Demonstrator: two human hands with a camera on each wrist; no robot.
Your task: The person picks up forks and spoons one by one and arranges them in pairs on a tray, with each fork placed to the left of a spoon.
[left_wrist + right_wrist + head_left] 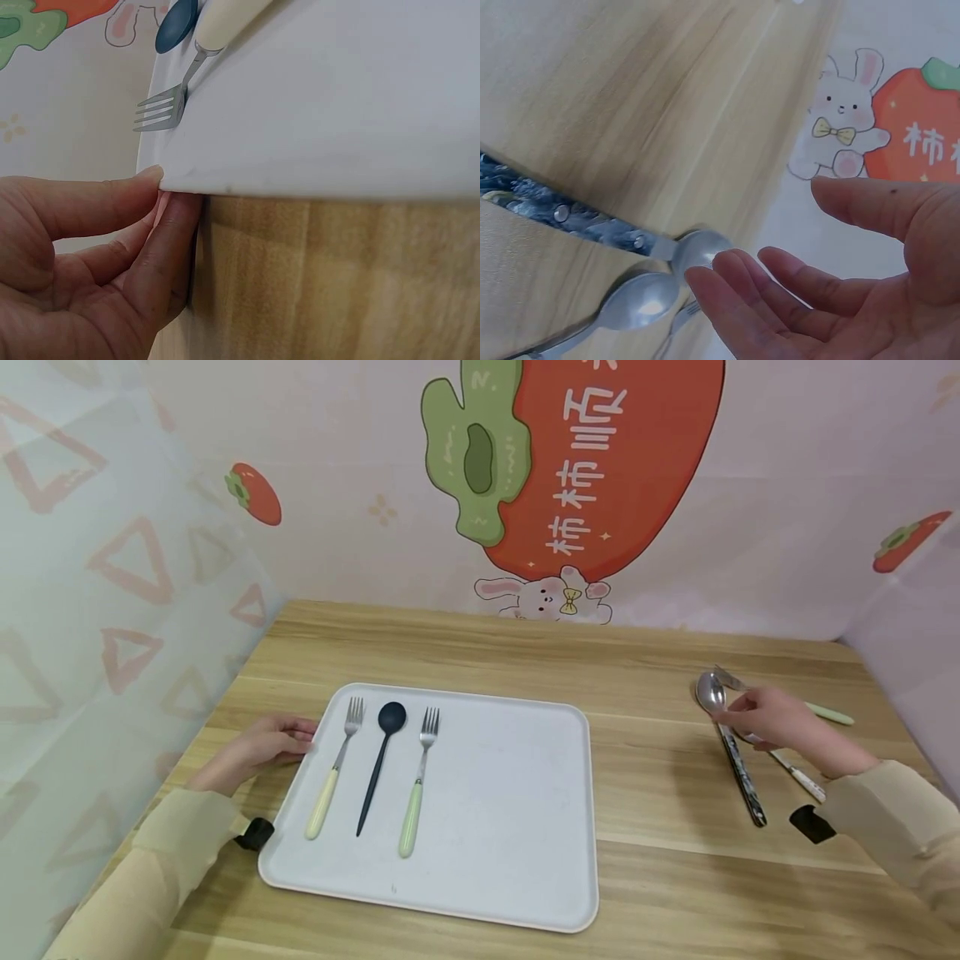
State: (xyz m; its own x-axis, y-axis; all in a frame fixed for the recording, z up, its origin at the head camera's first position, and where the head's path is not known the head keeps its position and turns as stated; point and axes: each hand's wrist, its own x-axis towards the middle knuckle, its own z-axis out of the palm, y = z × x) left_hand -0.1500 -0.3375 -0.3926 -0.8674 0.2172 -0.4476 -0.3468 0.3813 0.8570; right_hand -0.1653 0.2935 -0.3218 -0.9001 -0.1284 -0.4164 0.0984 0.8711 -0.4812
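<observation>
My left hand pinches the left rim of a white tray; in the left wrist view the thumb lies at the rim's top and fingers sit beneath. On the tray lie a cream-handled fork, a black spoon and a green-handled fork, side by side. Over on the right, my right hand hovers by a spoon with a dark marbled handle, thumb and fingers apart and holding nothing. Partly hidden under that hand are a spoon with a white patterned handle and another green-handled fork.
A wooden table carries everything. Patterned wall sheets enclose its back and both sides. Black straps show at the cuffs of both sleeves.
</observation>
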